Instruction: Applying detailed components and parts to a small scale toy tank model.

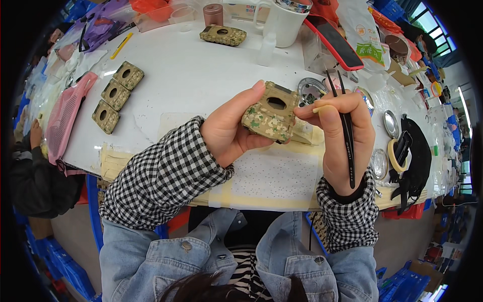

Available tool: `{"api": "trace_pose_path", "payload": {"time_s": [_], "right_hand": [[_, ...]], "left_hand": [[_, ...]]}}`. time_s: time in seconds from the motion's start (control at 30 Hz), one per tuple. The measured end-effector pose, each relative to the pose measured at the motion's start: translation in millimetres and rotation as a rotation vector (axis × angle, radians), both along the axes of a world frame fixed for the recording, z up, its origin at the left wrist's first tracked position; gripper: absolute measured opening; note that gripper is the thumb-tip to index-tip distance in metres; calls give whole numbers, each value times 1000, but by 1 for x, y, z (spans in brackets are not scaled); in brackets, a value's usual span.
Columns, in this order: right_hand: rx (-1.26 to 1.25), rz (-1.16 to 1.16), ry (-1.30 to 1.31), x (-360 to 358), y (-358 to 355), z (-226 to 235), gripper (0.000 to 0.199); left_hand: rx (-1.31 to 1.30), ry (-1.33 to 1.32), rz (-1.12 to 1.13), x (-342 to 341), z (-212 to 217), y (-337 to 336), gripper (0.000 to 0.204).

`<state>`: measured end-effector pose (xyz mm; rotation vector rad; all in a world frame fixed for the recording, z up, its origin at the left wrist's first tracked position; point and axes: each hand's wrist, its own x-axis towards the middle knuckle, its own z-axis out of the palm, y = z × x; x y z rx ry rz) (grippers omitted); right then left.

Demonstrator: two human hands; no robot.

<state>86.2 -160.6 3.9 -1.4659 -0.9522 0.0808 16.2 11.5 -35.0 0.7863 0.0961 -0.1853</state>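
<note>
White worktable under bright light, blue crates on the floor, windows at the far right

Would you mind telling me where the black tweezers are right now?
In the head view, the black tweezers are right of centre, held upright in the right hand, just beside the camouflage case gripped by the left hand.
</note>
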Motion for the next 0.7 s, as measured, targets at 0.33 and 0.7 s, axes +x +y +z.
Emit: {"api": "trace_pose_path", "payload": {"time_s": [0.33,0.7], "right_hand": [[3,6,12,0,0,1,8],[-39,-286,-64,8,-30,0,11]], "left_hand": [[12,9,-6,0,0,0,52],[-7,8,23,0,2,1,50]]}}
